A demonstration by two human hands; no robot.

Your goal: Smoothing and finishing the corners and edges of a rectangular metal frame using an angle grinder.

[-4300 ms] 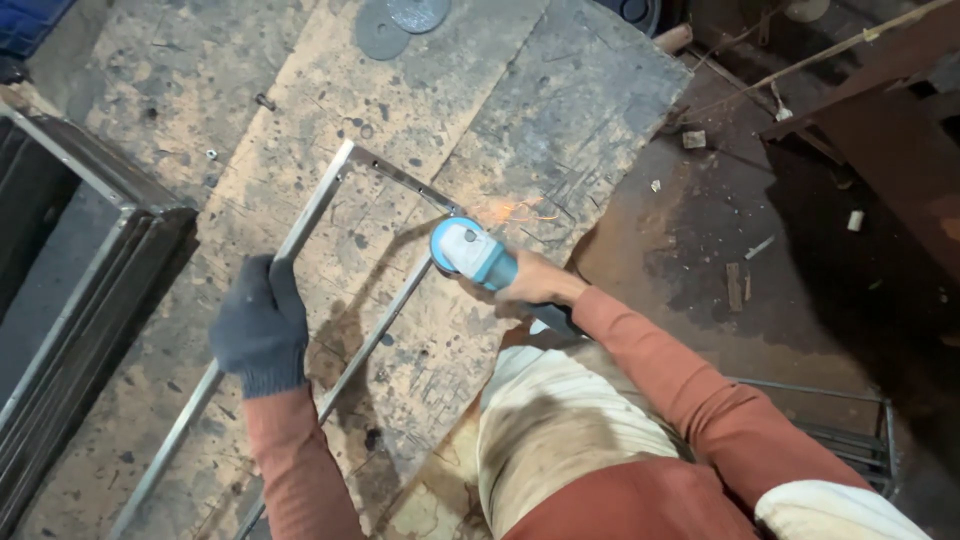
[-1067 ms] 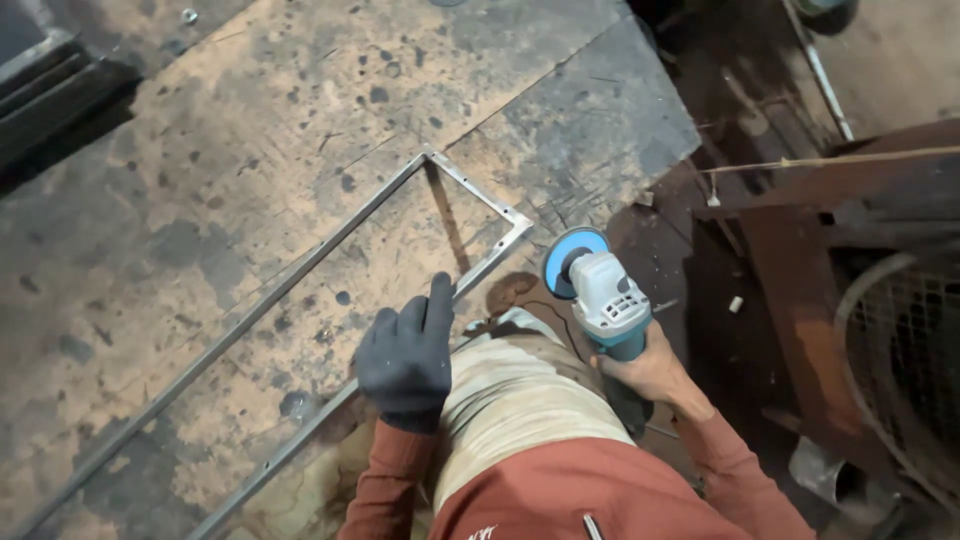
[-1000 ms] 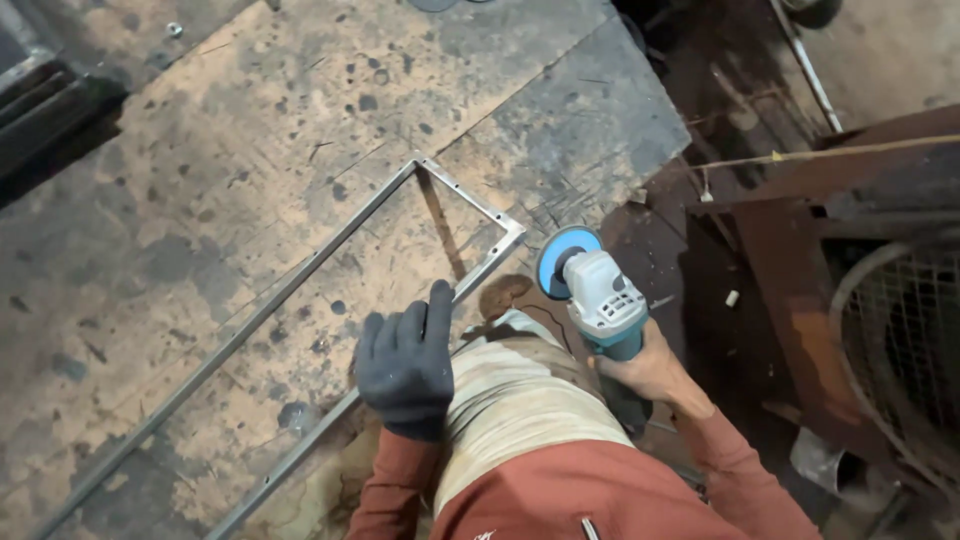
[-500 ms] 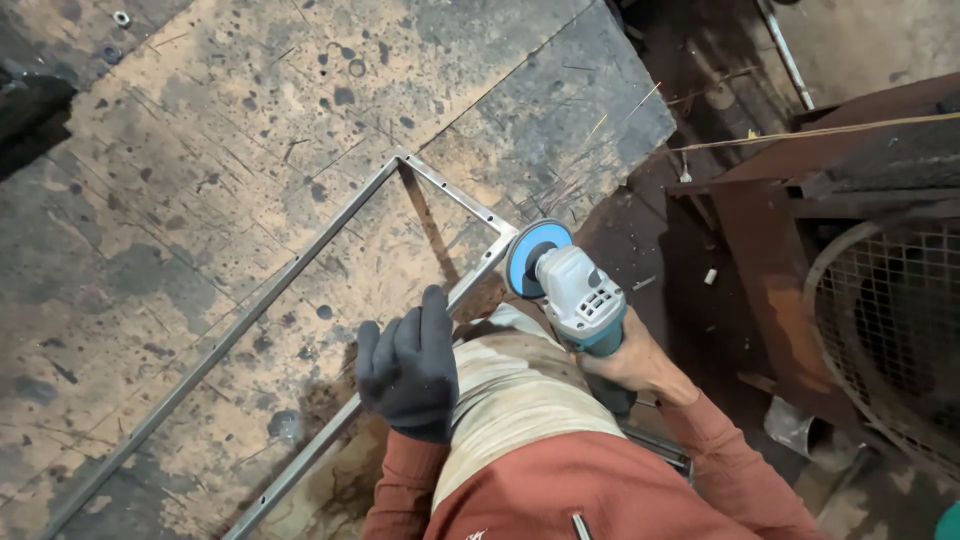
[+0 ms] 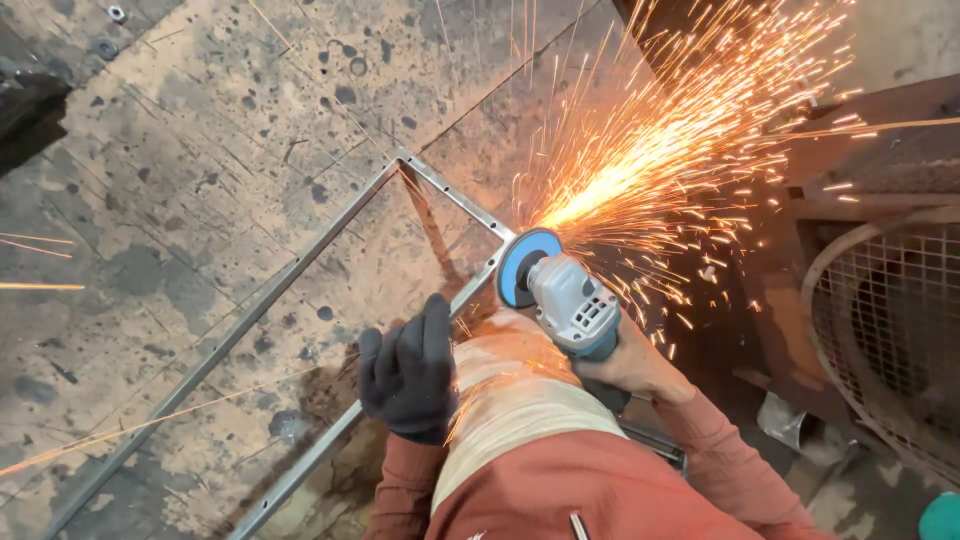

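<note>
Head view: the gloved left hand point(image 5: 408, 372) presses flat, fingers together, on the steel frame point(image 5: 300, 265) at the worktop's point(image 5: 180, 150) edge; the right hand point(image 5: 630, 365) grips a sparking blue grinder point(image 5: 560, 290).

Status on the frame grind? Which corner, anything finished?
Grinding is under way: angle grinder in the bare right hand throws sparks at the metal frame near-right corner. Gloved left hand pins the near rail. Far corner untouched now; finished welds can't be judged.

Single head cam, looking steeply down from above at table point(image 5: 200, 150), close over hands and knee; workshop floor at right edge. No 2nd view to share.
</note>
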